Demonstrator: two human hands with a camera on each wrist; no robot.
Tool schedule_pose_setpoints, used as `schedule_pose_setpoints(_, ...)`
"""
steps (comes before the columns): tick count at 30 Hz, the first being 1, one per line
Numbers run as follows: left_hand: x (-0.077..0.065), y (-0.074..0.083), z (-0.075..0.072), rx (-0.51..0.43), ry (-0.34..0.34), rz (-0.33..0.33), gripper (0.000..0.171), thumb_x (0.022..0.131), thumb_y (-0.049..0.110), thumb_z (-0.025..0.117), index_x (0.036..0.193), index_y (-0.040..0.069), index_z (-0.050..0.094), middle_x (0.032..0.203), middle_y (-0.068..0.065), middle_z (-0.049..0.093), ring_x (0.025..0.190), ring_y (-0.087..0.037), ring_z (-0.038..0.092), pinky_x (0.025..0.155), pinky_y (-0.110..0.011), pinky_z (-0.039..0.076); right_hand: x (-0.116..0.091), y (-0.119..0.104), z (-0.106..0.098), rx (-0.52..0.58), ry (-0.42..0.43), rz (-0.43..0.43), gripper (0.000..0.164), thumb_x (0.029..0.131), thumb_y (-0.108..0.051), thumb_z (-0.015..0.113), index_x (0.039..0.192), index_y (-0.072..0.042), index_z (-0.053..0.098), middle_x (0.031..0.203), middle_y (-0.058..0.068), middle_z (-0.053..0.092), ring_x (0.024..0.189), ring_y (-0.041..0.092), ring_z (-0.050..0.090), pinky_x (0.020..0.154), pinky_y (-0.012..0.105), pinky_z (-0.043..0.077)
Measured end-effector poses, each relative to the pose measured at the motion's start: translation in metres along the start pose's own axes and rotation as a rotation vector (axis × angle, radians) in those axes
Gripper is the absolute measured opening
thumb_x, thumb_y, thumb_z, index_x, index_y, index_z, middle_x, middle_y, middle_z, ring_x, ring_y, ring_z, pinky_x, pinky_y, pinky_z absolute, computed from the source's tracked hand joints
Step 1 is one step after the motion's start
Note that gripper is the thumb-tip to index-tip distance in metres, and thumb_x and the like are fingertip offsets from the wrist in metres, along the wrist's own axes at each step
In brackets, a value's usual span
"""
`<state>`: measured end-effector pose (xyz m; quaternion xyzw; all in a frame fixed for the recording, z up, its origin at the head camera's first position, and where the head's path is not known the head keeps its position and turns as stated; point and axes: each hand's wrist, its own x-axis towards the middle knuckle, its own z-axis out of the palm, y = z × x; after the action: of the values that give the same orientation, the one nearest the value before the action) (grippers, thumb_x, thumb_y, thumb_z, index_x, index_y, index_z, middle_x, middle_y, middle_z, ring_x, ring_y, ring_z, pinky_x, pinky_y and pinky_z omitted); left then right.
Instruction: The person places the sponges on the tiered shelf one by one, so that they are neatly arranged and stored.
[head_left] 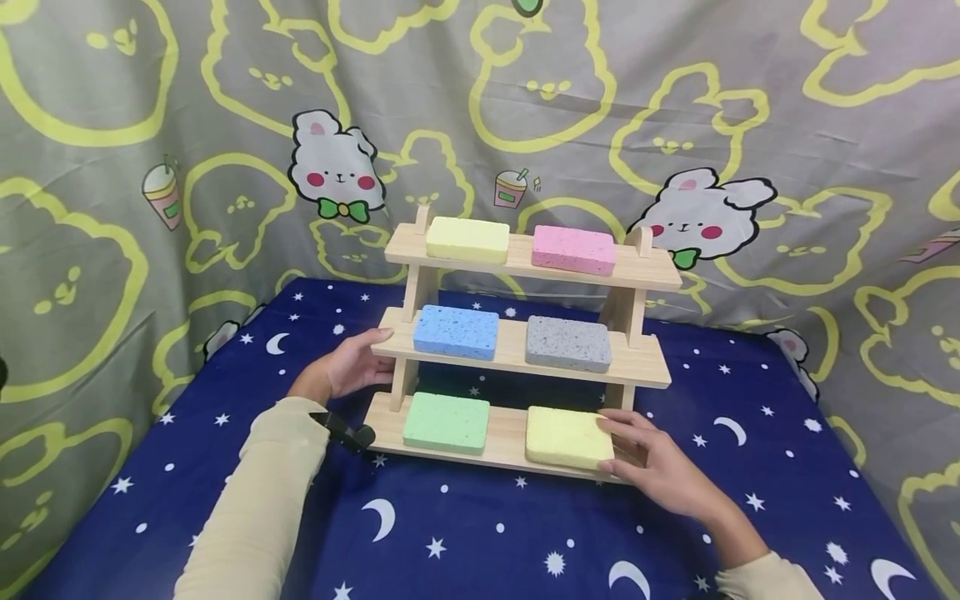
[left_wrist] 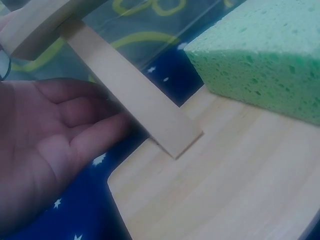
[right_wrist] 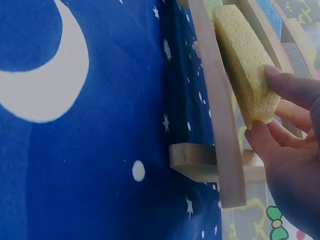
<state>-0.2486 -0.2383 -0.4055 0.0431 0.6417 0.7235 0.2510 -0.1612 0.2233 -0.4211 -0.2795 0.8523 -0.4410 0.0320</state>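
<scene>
A three-tier wooden display rack (head_left: 510,356) stands on the table and carries a pair of sponges on each tier. My left hand (head_left: 354,364) grips the left end of the middle tier, with fingers behind the upright (left_wrist: 125,82) in the left wrist view. At the right of the bottom tier, my right hand (head_left: 663,468) pinches the right end of a yellow sponge (head_left: 567,437) between thumb and fingers. To its left lies a green sponge (head_left: 446,423). Blue (head_left: 455,332) and grey (head_left: 567,343) sponges lie on the middle tier.
The top tier holds a pale yellow sponge (head_left: 467,240) and a pink sponge (head_left: 573,250). Under the rack is a dark blue cloth (head_left: 465,542) with white moons and stars. A grey curtain (head_left: 450,100) with cartoon rabbits hangs close behind.
</scene>
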Motion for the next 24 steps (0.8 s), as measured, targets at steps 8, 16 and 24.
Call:
schedule_pose_setpoints(8, 0.002, 0.002, 0.001, 0.025, 0.002, -0.003, 0.063, 0.098, 0.038, 0.03, 0.149, 0.006, 0.009, 0.147, -0.031, 0.024, 0.134, -0.044, 0.028, 0.104, -0.048, 0.035, 0.002, 0.001, 0.005, -0.056, 0.026, -0.008, 0.05, 0.083, -0.018, 0.072, 0.127, -0.002, 0.057, 0.135, 0.014, 0.047, 0.122, 0.032, 0.043, 0.093, 0.007, 0.033)
schedule_pose_setpoints(16, 0.004, 0.001, 0.002, 0.026, 0.015, -0.008, 0.062, 0.098, 0.038, 0.03, 0.148, 0.006, 0.011, 0.146, -0.031, 0.027, 0.132, -0.042, 0.031, 0.1, -0.044, 0.04, 0.001, 0.003, 0.01, -0.105, 0.038, 0.012, 0.051, 0.081, -0.02, 0.074, 0.127, -0.004, 0.058, 0.137, 0.013, 0.048, 0.125, 0.035, 0.042, 0.095, 0.006, 0.023)
schedule_pose_setpoints(24, 0.004, 0.002, 0.001, 0.035, 0.024, -0.012, 0.064, 0.098, 0.039, 0.031, 0.148, 0.007, 0.011, 0.147, -0.03, 0.026, 0.133, -0.043, 0.03, 0.104, -0.05, 0.034, 0.001, 0.001, 0.005, -0.111, 0.049, -0.011, 0.054, 0.082, -0.019, 0.074, 0.129, -0.001, 0.055, 0.139, 0.018, 0.045, 0.127, 0.032, 0.042, 0.096, 0.007, 0.029)
